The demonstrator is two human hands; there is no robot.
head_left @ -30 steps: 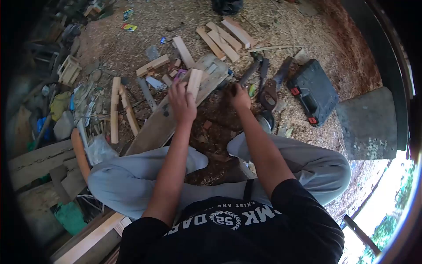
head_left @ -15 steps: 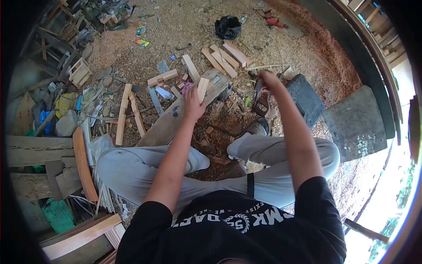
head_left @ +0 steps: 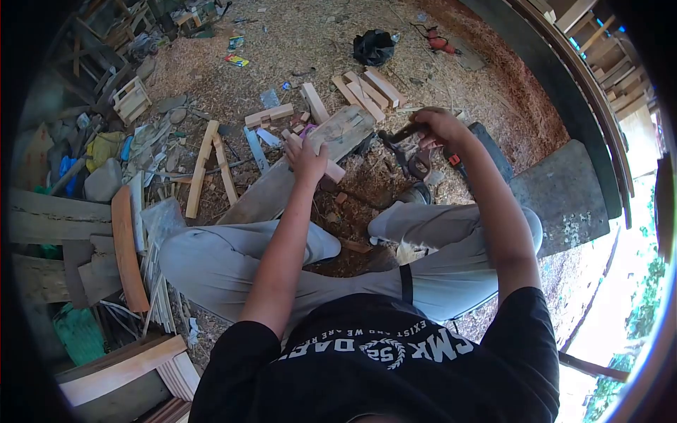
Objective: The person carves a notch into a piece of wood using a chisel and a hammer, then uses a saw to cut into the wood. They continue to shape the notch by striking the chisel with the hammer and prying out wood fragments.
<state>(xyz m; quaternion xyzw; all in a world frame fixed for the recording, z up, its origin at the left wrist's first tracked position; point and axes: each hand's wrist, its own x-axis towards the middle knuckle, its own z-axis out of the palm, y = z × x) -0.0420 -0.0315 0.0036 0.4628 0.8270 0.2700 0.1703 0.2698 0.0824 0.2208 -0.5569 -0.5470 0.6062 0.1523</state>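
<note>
My left hand (head_left: 307, 159) is wrapped over a short pale wood piece (head_left: 334, 171), which lies across the worn plank (head_left: 264, 190) in front of me. To the right, my right hand (head_left: 438, 128) is closed round the handle of a dark tool, seemingly a hammer (head_left: 392, 139), its head pointing left. Just below that hand, a handsaw (head_left: 420, 163) with a brown handle lies on the ground. Near the plank's far end are a pale wood block (head_left: 315, 103) and a purple item (head_left: 307, 130), partly hidden behind my left hand.
Several wood strips (head_left: 367, 90) lie ahead, by a black plastic bag (head_left: 374, 48) and a red power tool (head_left: 441, 42). A dark case (head_left: 490, 151) is at the right. Two notched wood pieces (head_left: 202, 169) and a grey-blue metal strip (head_left: 255, 149) lie left.
My left hand has turned the wood piece from upright-pointing to lying across the plank. My right hand has lifted the dark tool from the ground beside the case. The view has shifted slightly.
</note>
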